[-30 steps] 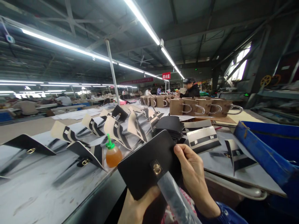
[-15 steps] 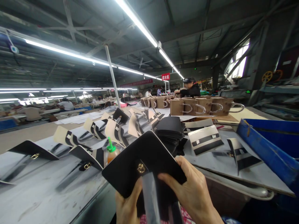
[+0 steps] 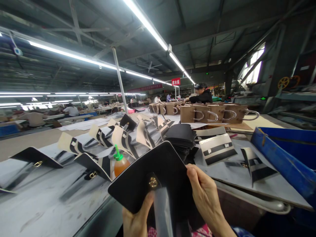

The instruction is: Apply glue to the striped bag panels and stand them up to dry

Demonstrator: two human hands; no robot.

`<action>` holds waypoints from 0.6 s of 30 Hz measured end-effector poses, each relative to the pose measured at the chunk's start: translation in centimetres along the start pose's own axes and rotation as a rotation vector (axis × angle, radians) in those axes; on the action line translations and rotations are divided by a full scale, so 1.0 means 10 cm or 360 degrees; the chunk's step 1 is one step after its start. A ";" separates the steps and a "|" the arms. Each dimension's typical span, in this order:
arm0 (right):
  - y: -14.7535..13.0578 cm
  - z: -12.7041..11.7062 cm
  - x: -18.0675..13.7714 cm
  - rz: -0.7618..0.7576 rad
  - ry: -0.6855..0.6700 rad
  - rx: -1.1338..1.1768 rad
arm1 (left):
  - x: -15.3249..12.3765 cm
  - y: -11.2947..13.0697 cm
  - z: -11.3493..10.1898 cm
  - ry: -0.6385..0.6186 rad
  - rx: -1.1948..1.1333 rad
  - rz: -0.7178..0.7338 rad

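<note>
A black leather panel with pale edges and a gold metal fitting is held tilted in front of me. My left hand grips its lower left edge, the thumb on the front just below the fitting and the other fingers hidden behind. My right hand pinches the right edge, its thumb near the upper right side. A strap wrapped in clear plastic hangs from the fitting between my hands. Just behind the panel's left side stands a bottle of amber liquid with a green nozzle.
Several similar panels with wrapped straps lie over the table. A stack of black pieces rises behind my panel. Brown bags with wrapped handles line the back, near a person. A blue bin stands at right.
My right thumb has moved from the panel's front face out to its right edge. The panel has bent and turned slightly, with its fitting a little lower and further right.
</note>
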State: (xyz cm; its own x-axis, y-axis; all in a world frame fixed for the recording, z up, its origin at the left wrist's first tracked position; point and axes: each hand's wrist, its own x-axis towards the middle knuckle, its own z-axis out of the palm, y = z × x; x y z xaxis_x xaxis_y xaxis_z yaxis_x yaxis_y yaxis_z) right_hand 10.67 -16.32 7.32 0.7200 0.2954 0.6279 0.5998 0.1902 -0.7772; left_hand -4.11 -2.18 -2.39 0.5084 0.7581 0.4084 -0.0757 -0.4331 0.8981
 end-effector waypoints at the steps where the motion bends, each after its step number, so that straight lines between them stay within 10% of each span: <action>1: -0.02 0.01 0.02 -0.0173 0.0042 -0.0103 | 0.01 0.02 0.03 0.0034 0.0030 -0.0005; 9: 0.00 -0.09 0.24 -0.0947 0.0275 -0.0641 | 0.19 0.46 0.18 -0.0423 -0.0572 -0.0343; 18: 0.13 -0.02 0.01 -0.1134 -0.0522 -0.0709 | 0.46 0.84 -0.01 -0.0519 0.0200 0.0609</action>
State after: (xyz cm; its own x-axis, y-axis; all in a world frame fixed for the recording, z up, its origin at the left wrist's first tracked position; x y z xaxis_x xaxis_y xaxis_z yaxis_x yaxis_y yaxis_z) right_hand 11.64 -16.25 6.39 0.0309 0.5114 0.8588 0.9945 0.0704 -0.0777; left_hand -2.46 -2.30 7.02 0.7069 0.3513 0.6139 -0.2153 -0.7199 0.6598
